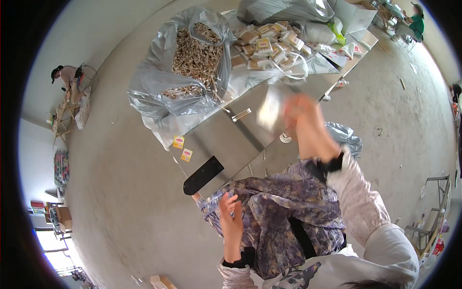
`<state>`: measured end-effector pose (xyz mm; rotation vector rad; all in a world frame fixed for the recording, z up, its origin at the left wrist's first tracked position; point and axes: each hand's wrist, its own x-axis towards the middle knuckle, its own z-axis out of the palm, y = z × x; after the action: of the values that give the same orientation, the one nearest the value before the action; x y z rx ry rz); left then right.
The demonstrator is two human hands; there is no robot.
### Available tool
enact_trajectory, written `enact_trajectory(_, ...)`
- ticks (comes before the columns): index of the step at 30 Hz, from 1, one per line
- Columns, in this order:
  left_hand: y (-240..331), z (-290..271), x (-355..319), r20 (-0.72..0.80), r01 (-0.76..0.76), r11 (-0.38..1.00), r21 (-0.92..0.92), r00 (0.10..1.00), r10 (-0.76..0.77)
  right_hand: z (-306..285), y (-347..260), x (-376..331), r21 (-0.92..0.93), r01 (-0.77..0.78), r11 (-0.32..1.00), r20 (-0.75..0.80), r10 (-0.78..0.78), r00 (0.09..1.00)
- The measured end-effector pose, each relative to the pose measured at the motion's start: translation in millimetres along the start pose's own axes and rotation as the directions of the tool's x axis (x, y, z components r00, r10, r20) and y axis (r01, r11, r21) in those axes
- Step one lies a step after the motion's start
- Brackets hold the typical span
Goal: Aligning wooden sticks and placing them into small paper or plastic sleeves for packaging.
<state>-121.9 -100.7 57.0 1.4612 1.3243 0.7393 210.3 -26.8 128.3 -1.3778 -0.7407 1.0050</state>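
Note:
My right hand [302, 113] reaches out over the grey tabletop [204, 135], blurred by motion. At its fingers is a smeared white and pale yellow packet [270, 108], which looks like a pack of cotton swabs. My left hand [231, 216] hovers over my lap, fingers loosely curled and apart, with nothing in it. Beyond the packet lies a heap of filled cotton swab packs [263, 46]. A large grey plastic bag [151, 79] full of loose cotton swabs [197, 55] stands at the far left. Several loose swabs [241, 114] rest on the tabletop.
Two small yellow and red cards [178, 142] lie near the table's left edge, by a black flat strip [204, 175]. A white strap loop [296, 72] hangs by the packs. Grey plastic [344, 137] sits beyond my right forearm. Other people work at far tables.

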Motion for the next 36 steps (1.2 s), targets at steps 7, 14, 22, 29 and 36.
enact_trajectory(7,-7,-22,-6,-0.088,0.044,0.993,0.105,0.995,-0.035,-24,-11,56,0.216,0.132,0.967,-0.194,-0.09,0.977)
enact_trajectory(14,13,-22,23,-0.022,0.056,0.938,0.342,0.998,-0.052,50,128,-27,0.03,-0.368,0.929,0.419,0.323,0.849)
enact_trajectory(22,16,-77,155,-0.127,-0.079,0.797,0.599,0.973,0.191,59,138,-11,0.078,-0.348,0.934,0.562,0.247,0.789)
enact_trajectory(29,9,-86,248,-0.237,0.049,0.815,0.577,0.965,0.11,65,124,-5,0.062,-0.338,0.939,0.516,0.259,0.817)
enact_trajectory(36,4,-47,313,-0.027,-0.219,0.499,0.839,0.897,0.441,68,137,-9,0.105,-0.318,0.942,0.553,0.211,0.806)
